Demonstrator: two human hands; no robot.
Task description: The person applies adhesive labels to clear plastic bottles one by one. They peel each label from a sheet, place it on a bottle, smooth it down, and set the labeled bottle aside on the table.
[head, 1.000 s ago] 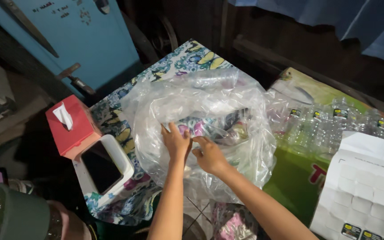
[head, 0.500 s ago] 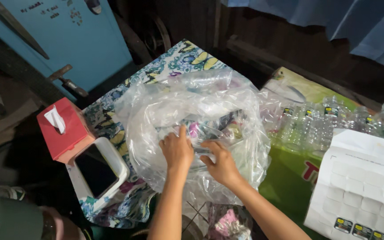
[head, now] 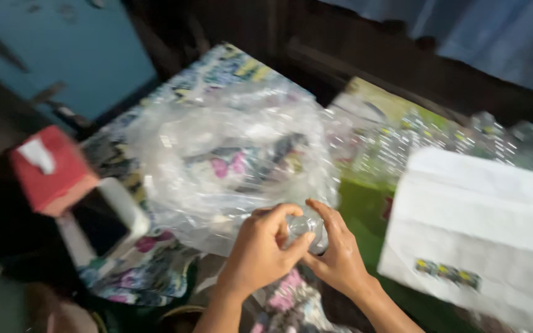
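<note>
A big clear plastic bag [head: 229, 154] full of small clear items lies on a floral-patterned tabletop [head: 155, 271]. At the bag's near edge my left hand [head: 260, 253] and my right hand [head: 340, 253] are both closed around one small clear plastic container [head: 306, 229], held between the fingertips just in front of the bag. The frame is blurred, so the container's exact shape is unclear.
A red tissue box [head: 50, 169] and a white-edged tray with a dark inside [head: 103, 228] sit at the left. A white carton [head: 482, 228] stands at the right on a green surface [head: 365, 209], with packed clear bottles [head: 439, 139] behind it. A blue door [head: 50, 55] is at far left.
My hands have drawn back from the bag's middle toward me and now hold a small clear container between them. The view has shifted and blurred.
</note>
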